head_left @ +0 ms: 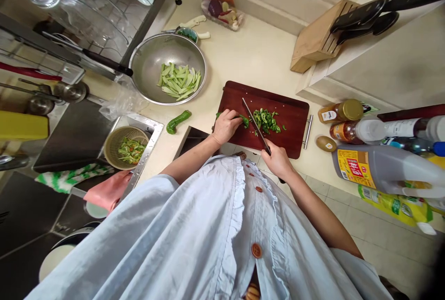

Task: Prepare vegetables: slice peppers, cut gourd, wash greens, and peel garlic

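Observation:
A dark red cutting board (292,128) lies on the counter in front of me. My left hand (226,126) presses a green pepper (245,121) against the board, fingers curled over it, so most of the pepper is hidden. Wrapped round the black handle of a kitchen knife (256,123) is my right hand (277,160). The blade stands between the held pepper and a heap of chopped green pepper (267,120). A whole green pepper (178,122) lies on the counter left of the board.
Left of the board stands a metal wok (146,77) with pale green slices. Beyond it are a sink (153,135) with a colander (110,149) and a dish rack (153,22). A knife block (309,45), jars (342,111) and a large jug (392,165) stand to the right.

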Demonstrator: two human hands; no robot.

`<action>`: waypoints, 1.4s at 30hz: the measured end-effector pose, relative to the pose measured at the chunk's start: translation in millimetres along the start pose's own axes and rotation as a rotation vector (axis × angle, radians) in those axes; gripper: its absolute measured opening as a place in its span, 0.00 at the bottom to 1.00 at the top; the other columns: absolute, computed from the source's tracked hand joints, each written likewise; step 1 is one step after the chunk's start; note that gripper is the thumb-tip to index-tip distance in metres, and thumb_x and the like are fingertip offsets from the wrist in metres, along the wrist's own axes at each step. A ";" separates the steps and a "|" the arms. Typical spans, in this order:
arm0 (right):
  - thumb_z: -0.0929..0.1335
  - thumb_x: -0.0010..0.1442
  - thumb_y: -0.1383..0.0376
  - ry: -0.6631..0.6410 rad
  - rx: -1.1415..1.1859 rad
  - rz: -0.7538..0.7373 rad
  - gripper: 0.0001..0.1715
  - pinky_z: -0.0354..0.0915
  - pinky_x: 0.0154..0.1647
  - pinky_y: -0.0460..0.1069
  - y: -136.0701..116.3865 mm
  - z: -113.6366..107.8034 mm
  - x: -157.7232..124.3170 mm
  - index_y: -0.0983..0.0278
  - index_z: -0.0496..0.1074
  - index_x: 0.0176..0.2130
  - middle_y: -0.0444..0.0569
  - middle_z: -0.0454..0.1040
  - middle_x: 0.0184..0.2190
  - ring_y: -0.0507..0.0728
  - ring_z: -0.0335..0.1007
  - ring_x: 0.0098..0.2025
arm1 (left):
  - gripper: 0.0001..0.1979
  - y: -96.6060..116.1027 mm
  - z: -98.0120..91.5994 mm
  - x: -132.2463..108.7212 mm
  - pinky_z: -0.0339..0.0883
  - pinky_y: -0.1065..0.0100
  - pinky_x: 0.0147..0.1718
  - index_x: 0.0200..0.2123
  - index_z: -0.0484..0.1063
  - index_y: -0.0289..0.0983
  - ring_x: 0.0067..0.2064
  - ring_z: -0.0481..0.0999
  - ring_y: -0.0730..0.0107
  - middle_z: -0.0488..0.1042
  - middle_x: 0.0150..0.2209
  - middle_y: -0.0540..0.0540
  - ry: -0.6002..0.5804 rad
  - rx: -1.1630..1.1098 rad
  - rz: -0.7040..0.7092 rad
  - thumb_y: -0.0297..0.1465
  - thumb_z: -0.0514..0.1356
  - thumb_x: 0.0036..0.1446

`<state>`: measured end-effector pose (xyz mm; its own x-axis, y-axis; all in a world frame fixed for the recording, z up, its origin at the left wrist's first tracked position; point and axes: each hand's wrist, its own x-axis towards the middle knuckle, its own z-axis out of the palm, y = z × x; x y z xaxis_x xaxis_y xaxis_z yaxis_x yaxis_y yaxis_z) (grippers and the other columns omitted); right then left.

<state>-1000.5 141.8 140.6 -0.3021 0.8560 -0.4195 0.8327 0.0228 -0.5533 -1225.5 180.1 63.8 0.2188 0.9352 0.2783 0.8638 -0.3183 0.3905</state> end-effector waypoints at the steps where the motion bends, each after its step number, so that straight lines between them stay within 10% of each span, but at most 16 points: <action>1: 0.60 0.59 0.64 0.000 -0.033 0.003 0.27 0.62 0.34 0.48 -0.1 -0.5 -2.9 0.64 0.70 0.56 0.48 0.77 0.28 0.58 0.72 0.30 | 0.18 0.9 2.1 0.2 0.61 0.62 0.37 0.36 0.79 0.39 0.38 0.66 0.63 0.73 0.37 0.43 0.003 -0.004 -0.015 0.36 0.50 0.68; 14: 0.61 0.61 0.64 -0.133 -0.365 0.055 0.28 0.59 0.30 0.48 -6.1 1.1 -4.9 0.64 0.65 0.60 0.51 0.78 0.30 0.60 0.74 0.31 | 0.17 3.5 6.8 1.3 0.55 0.60 0.33 0.29 0.78 0.39 0.39 0.66 0.60 0.73 0.35 0.42 -0.048 0.025 -0.087 0.35 0.53 0.66; 34: 0.62 0.60 0.64 -0.042 -0.147 -0.010 0.26 0.65 0.39 0.49 -11.3 10.8 28.6 0.65 0.69 0.57 0.54 0.80 0.37 0.62 0.76 0.37 | 0.19 1.3 7.3 -1.5 0.57 0.61 0.35 0.37 0.79 0.40 0.38 0.66 0.61 0.73 0.35 0.43 -0.049 0.004 -0.072 0.36 0.49 0.68; 42: 0.62 0.60 0.64 -0.103 -0.226 0.048 0.29 0.66 0.37 0.49 -12.4 1.9 -7.3 0.64 0.67 0.59 0.52 0.80 0.33 0.62 0.77 0.37 | 0.19 -0.6 12.7 -2.9 0.58 0.61 0.36 0.33 0.78 0.38 0.38 0.67 0.62 0.73 0.35 0.41 -0.001 -0.035 -0.090 0.35 0.49 0.68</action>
<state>-1009.5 134.3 149.2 -0.2963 0.8017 -0.5191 0.9263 0.1086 -0.3609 -1220.9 179.6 51.6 0.1414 0.9605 0.2397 0.8638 -0.2380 0.4441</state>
